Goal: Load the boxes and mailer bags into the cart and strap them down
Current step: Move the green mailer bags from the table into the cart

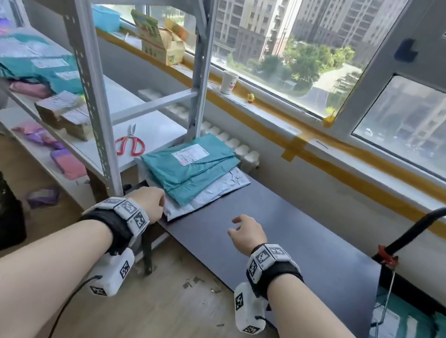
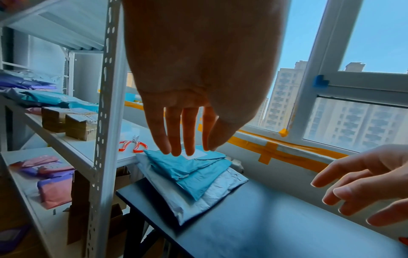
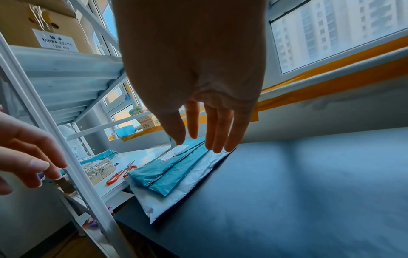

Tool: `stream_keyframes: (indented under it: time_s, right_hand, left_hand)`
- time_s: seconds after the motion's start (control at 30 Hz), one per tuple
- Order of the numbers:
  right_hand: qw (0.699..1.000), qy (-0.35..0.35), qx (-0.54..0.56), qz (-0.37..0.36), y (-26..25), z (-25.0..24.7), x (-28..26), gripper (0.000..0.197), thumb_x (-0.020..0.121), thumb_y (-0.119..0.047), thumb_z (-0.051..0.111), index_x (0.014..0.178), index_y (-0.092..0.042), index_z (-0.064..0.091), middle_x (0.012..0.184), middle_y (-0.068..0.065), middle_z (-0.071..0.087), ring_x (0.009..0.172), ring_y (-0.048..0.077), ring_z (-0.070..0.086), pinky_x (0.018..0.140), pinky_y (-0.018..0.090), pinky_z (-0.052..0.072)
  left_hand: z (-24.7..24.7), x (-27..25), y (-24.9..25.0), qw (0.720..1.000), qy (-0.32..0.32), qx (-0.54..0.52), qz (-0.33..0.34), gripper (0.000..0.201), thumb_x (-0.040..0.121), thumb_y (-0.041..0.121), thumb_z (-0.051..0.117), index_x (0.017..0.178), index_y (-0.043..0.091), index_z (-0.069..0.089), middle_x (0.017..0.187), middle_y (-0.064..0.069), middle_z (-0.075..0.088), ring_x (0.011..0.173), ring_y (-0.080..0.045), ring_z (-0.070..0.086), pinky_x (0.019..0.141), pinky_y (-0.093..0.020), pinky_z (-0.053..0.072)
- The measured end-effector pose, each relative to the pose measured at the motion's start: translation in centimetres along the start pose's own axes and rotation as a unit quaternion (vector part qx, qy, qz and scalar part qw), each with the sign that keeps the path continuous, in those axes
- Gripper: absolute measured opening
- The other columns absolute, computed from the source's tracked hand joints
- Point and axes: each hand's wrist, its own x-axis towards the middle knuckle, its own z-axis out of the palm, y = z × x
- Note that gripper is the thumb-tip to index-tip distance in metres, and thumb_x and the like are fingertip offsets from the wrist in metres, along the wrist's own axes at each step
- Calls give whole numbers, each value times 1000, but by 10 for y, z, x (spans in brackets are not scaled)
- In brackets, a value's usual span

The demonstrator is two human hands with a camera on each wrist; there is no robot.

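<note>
Both bare forearms reach forward over the dark tabletop point(image 1: 307, 242), each wrist wearing a black band with white marker blocks. The left hand point(image 1: 150, 201) hangs palm down, fingers point(image 2: 176, 132) straight and slightly spread, its grip holding nothing, at the near corner of the stack of teal and white plastic mailer bags point(image 1: 194, 173). The right hand point(image 1: 248, 233) hovers to the stack's right, fingers point(image 3: 218, 129) loose and apart, its grip empty too. The top teal bag carries a white shipping label point(image 1: 190, 155), too blurred to read. The brown cardboard box point(image 3: 33, 22) on the grey metal shelf's top level reads "1200 PCS". The stack lies at the tabletop's left end, beside red-handled scissors point(image 1: 129, 143).
</note>
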Motion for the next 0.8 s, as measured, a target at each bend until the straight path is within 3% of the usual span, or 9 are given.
stream_keyframes:
  time_s: [0.2, 0.37, 0.47, 0.53, 0.63, 0.8]
  right_hand:
    - [999, -13, 51, -5, -39, 21, 92, 38, 91, -23, 55, 127, -13, 53, 126, 10, 58, 113, 25, 57, 94, 32, 46]
    - [988, -30, 153, 12, -62, 39, 177, 45, 90, -20, 60, 132, -10, 48, 124, 11, 59, 103, 23, 58, 81, 28, 46]
    - [977, -28, 206, 43, -71, 45, 218, 55, 87, -17, 65, 136, -8, 42, 132, 14, 52, 118, 24, 53, 93, 32, 45]
    - [969, -28, 238, 62, -75, 48, 244, 60, 86, -15, 67, 138, -7, 38, 134, 16, 49, 121, 25, 51, 94, 32, 44]
    - [947, -27, 305, 100, -83, 57, 277, 67, 85, -10, 67, 142, -5, 32, 133, 16, 48, 117, 28, 54, 87, 32, 48]
    - [930, 14, 343, 129, -87, 71, 312, 67, 84, -12, 69, 140, -6, 33, 122, 12, 55, 109, 25, 58, 95, 37, 49]
  left_hand:
    - [-7, 79, -42, 999, 11, -39, -28, 23, 90, 16, 48, 111, 16, 59, 115, -4, 63, 107, -23, 58, 87, -29, 45]
    - [-9, 153, -63, 997, 1, -43, -62, 26, 90, 15, 47, 114, 16, 59, 121, -6, 61, 111, -25, 57, 89, -29, 43]
    - [-6, 191, -67, 995, -21, -56, -82, 27, 89, 14, 48, 113, 15, 59, 120, -8, 61, 109, -26, 57, 89, -29, 44]
    - [-1, 215, -67, 994, -35, -70, -82, 27, 90, 15, 48, 116, 14, 57, 121, -7, 61, 109, -26, 58, 91, -30, 45]
    - [7, 239, -67, 993, -40, -83, -78, 29, 92, 15, 46, 120, 15, 56, 123, -6, 60, 111, -25, 57, 93, -32, 45]
    - [17, 260, -73, 991, -52, -99, -68, 26, 92, 16, 46, 117, 18, 56, 118, -4, 61, 105, -23, 58, 91, -35, 48]
